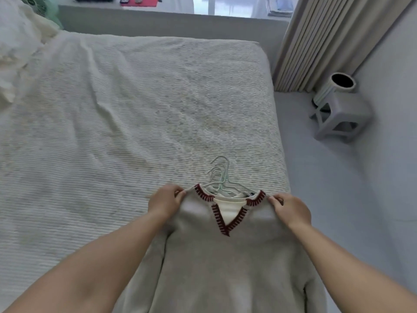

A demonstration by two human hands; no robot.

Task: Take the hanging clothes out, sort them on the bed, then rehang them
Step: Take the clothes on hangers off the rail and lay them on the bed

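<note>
A beige V-neck sweater [225,263] with dark red stitched collar trim lies on top of a pile of clothes at the near right corner of the bed [112,123]. My left hand [165,203] pinches its left shoulder and my right hand [290,210] pinches its right shoulder. A bunch of several pale hangers [220,175] sticks out from under the collar, hooks pointing away from me. A cream garment shows inside the V-neck. The clothes underneath are mostly hidden by the sweater.
Rumpled white bedding [20,48] is heaped at the bed's far left. A grey plastic stool [343,120] with a dark-rimmed cylinder on it stands on the floor to the right, beside a beige curtain [327,39]. A grey ledge [158,21] runs behind the bed.
</note>
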